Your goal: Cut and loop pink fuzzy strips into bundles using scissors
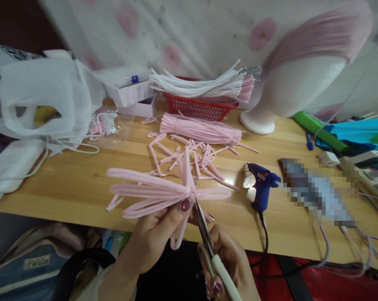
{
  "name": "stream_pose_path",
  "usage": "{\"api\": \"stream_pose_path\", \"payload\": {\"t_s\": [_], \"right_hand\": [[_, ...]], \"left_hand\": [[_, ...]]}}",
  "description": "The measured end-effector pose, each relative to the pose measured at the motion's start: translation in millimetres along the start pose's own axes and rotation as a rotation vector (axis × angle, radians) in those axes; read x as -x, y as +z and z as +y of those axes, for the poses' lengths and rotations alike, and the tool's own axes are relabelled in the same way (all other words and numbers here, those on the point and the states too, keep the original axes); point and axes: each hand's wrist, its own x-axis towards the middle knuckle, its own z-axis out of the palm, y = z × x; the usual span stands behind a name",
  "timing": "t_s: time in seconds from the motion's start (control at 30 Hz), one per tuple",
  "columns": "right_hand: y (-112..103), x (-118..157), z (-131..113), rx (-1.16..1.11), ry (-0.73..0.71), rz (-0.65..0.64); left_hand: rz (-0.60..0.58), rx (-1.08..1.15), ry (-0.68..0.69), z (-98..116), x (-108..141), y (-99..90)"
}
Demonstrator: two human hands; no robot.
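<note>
Between the thumb and fingers of my left hand (pixel 159 234) is a pink pipe cleaner bow (pixel 147 190), pinched at its centre, with long loops to the left and shorter ones to the right, above and below. My right hand (pixel 231 259) has its fingers in the handles of a pair of scissors (pixel 205 230) with pale grips. The blades point up and to the left, their tips at the bow's centre beside my left thumb. Whether they touch the pipe cleaner there I cannot tell.
Loose pink pipe cleaner pieces (pixel 204 159) lie behind the bow, before a pink bundle (pixel 201 128). A red basket (pixel 195 108) holds white pipe cleaners (pixel 201 85). A blue glue gun (pixel 261 188) stands right, its cord over the table edge. Farther back is a white mannequin head (pixel 302 88).
</note>
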Motion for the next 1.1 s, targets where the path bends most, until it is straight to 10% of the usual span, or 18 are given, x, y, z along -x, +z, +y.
{"api": "stream_pose_path", "payload": {"t_s": [0.2,0.7,1.1], "right_hand": [[5,-5,-8,-0.134,0.061,-0.151],[8,-1,-9,0.047,0.100,0.011],[18,-12,-17,0.044,0.251,-0.102]], "left_hand": [[-0.004,0.000,0.083,-2,0,-0.2],[-0.001,-0.081,0.103,0,2,-3.9],[0.200,-0.353,0.200,-1,6,-9.2]]}}
